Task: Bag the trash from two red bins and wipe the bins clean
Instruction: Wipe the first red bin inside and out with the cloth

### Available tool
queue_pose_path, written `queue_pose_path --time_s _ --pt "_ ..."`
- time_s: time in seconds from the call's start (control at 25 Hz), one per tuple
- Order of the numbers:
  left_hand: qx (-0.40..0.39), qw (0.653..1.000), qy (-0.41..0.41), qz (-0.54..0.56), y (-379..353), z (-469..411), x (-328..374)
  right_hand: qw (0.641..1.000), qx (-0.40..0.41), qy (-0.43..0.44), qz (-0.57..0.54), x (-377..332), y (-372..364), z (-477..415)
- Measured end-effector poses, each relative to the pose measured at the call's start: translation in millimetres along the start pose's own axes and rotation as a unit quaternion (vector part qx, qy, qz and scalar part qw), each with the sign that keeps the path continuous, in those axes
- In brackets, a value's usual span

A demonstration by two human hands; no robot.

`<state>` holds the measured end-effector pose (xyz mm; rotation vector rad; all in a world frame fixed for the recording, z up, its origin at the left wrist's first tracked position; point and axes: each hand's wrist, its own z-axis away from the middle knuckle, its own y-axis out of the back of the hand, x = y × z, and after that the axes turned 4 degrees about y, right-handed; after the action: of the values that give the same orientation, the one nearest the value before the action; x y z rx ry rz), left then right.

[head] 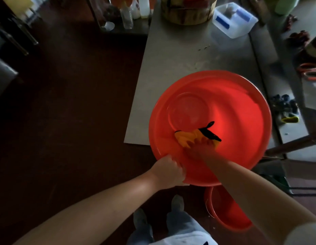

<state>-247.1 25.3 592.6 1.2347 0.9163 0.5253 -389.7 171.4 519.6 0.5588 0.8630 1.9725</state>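
While the left grip (168,171) is clutching the red bin (233,103) at 7 o'clock, the flat-fingered right grip (199,149) is pressing a cloth (184,137)

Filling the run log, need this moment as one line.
phase: wiping | left hand grips red bin rim | right hand presses orange cloth inside bin | second red bin: on floor

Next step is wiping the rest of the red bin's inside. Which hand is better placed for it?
Right. The right hand presses the orange and black cloth inside the round red plastic bin; the left hand has its grip on the near rim, steadying it.
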Motion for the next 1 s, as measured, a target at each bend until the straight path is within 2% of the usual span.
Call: queue_pose_path --time_s 0.12,0.32,0.56,0.88,1.0 --pt "-0.009 1.0 0.0 -0.006 2.8 1.2 -6.1 0.999 0.028 0.011 0.022 -4.6 -3.6 31.1" --pt "0.004 1.0 -0.011 -0.009 14.0 -6.3 -9.7 1.0 -0.001 -0.008 -0.004 -11.9 -4.2 93.3" --pt "0.017 0.999 -0.042 -0.013 10.2 -2.2 -9.4 0.999 0.029 0.008 -0.009 -8.8 -18.3 150.5" --pt "0.005 0.995 -0.08 -0.052 -0.4 5.6 -8.5 0.998 0.014 -0.042 -0.05 -8.3 -19.1 112.2" --pt "-0.002 0.996 -0.078 -0.053 -4.1 3.6 -1.3 0.996 0.048 -0.043 -0.056 -1.9 -22.3 79.0"
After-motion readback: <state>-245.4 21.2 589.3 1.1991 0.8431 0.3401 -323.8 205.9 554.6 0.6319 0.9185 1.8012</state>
